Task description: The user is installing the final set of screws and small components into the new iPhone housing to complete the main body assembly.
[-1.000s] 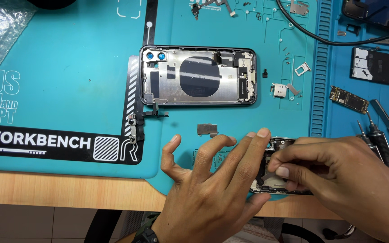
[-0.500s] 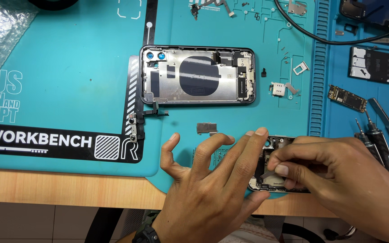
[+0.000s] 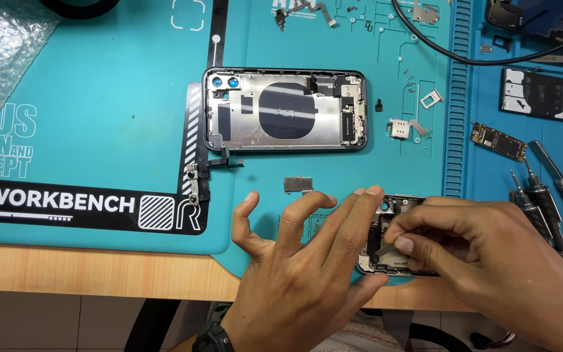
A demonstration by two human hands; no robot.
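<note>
A head-worn camera looks down on a wooden worktop [image 3: 66,270] covered by a teal silicone repair mat [image 3: 118,117]. Near the front edge of the mat, partly under both hands, lies a small opened phone frame with a silver rim and dark internal parts [image 3: 386,261].

The left hand [image 3: 307,274] rests on the frame's left end, its fingers [image 3: 360,215] spread and stretched out rather than closed, pressing on the frame to steady it. A dark watch shows at that wrist.

The right hand [image 3: 490,261] comes in from the right. Its thumb and forefinger are pinched together on a small thin grey metal piece [image 3: 386,249] that sits over the frame's interior; the other fingers are curled.

Behind the hands, in the middle of the mat, lies a second, larger opened phone housing with a dark rim, silver plate and a round dark coil [image 3: 285,109], well apart from the hands. A small grey metal bracket [image 3: 298,184] lies between it and the left hand.

To the right sit a small green circuit board [image 3: 498,141], a black flat battery-like pack [image 3: 545,94] and 2 slim metal screwdrivers [image 3: 542,208]. Clear bubble wrap [image 3: 1,52] lies at the far left.
</note>
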